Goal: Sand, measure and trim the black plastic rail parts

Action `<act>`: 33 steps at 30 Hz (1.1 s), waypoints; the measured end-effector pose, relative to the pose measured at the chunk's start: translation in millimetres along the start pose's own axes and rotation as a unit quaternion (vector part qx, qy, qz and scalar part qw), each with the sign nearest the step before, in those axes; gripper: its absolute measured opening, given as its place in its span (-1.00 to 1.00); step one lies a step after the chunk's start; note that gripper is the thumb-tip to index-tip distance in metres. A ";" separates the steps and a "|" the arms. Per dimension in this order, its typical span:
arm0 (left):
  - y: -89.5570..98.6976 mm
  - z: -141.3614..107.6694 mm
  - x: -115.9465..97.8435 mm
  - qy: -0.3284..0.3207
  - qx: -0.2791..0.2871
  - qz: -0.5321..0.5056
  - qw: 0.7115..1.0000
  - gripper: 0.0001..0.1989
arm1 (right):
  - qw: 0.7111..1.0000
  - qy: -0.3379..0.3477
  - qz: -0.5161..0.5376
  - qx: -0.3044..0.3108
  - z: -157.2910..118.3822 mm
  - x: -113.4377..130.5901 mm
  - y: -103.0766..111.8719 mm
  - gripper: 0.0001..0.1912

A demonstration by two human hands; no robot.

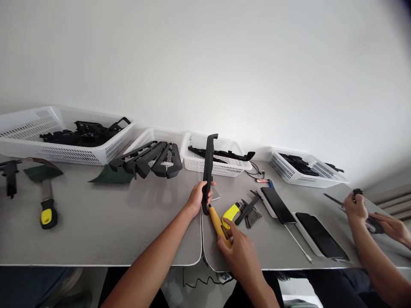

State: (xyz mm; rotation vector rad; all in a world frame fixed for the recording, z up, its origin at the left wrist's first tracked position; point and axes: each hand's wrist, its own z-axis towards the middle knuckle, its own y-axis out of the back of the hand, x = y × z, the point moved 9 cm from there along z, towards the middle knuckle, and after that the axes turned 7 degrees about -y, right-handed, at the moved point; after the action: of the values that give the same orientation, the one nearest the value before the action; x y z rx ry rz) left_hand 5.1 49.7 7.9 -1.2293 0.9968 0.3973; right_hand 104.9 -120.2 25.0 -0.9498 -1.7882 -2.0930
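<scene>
The left hand [195, 197] clasps a black part [208, 160]; the right hand [242, 252] grips an orange-yellow tool [217, 221], tip indistinct.

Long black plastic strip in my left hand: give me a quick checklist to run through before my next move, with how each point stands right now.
1. Long black plastic strip gripped by your left hand: ok, held near its lower end.
2. Slim orange-yellow handled tool held in your right hand: ok.
3. Tool's tip touching the strip: cannot tell; they meet in view, but contact is unclear.
4. Space around your right hand: not ok; a bright yellow-handled tool lies right beside it.
5. Co-worker's hands clear of yours: ok, well off to the right.
</scene>
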 end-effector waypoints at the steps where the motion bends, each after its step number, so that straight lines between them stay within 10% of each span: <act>1: 0.6 0.6 0.0 -0.003 -0.002 0.004 1.000 -0.60 | 0.998 -0.020 0.056 0.010 0.3 -5.8 0.8 -0.51; 10: -5.7 -0.8 1.4 -0.013 0.009 0.027 1.000 -0.39 | 0.873 -0.202 0.442 0.044 -28.7 -23.6 -2.4 -0.10; 16: -12.1 -3.8 7.7 -0.011 0.015 0.021 1.000 -0.26 | 0.883 -0.164 0.406 0.166 -42.4 4.3 -37.9 0.01; 33: -8.6 -6.0 10.3 -0.020 -0.019 0.030 0.999 -0.24 | 0.912 -0.150 0.344 0.165 -24.8 10.4 -41.3 -0.25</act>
State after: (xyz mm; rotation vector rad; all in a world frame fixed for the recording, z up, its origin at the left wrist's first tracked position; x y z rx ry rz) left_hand 14.5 38.8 4.7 -1.2226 0.9984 0.4876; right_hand 65.8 -131.8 -2.7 -1.5661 -1.5315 -1.2208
